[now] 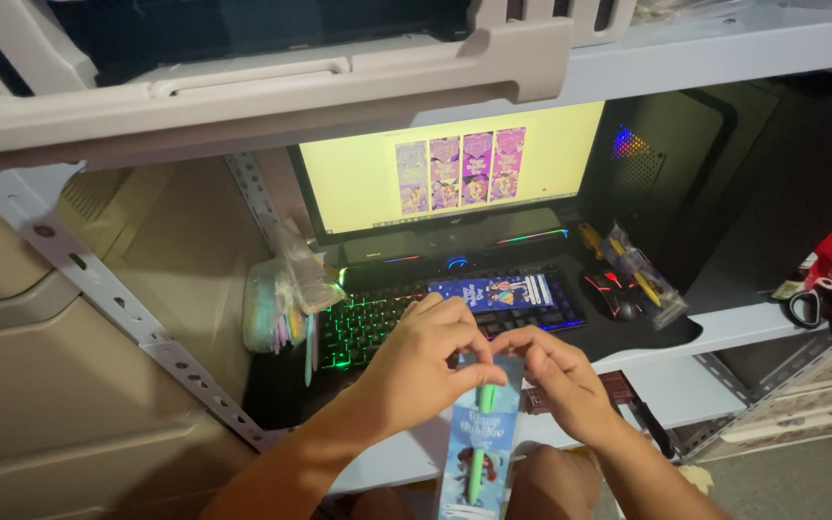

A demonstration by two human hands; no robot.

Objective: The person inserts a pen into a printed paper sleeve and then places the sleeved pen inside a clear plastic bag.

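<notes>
**Both hands on the top of a packaged green pen**

Your left hand (426, 361) and your right hand (556, 376) meet at the upper end of a long, clear sleeve with a blue illustrated card (479, 443) inside it. Each hand pinches that top edge with its fingertips, the left from the left side, the right from the right. A green pen (481, 438) lies lengthwise inside the sleeve, and the package hangs down from your hands in front of your knees.

Just beyond your hands lies a keyboard (368, 327) with rainbow backlighting, and a second blue card (493, 292) lies flat across its keys. To the right of the keyboard sits a black mouse (613, 294) with red lights, and beside it a clear bag holding yellow pens (637, 270). Left of the keyboard stands a bundle of pastel pens in plastic (276, 308). Behind everything, a monitor (445, 173) shows a yellow page with four purple designs. Scissors (828, 306) with black handles rest on the surface at far right.
</notes>
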